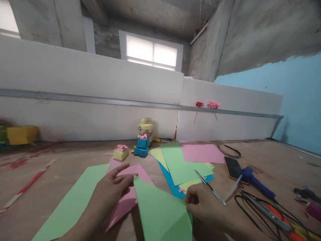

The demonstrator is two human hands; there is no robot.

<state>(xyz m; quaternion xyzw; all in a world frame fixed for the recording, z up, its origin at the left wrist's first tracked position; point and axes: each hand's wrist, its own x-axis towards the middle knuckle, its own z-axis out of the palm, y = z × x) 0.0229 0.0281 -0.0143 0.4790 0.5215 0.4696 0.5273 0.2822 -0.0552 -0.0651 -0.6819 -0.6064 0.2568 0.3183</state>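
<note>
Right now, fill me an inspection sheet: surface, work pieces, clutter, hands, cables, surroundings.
Surface: brown table, red stains at left.
Work pieces: green sheet between the hands; a pink sheet lies beneath the left hand.
Clutter: yellow box, blue box, phone, glue gun, tool with orange handles.
Hands: left grip at the sheet's top corner; right hand at its right edge. Craft knife beside the right hand; whether held, cannot tell.
Cables: black loops near the glue gun.
Surroundings: white panel behind, bright window above; other people, nothing seen.
</note>
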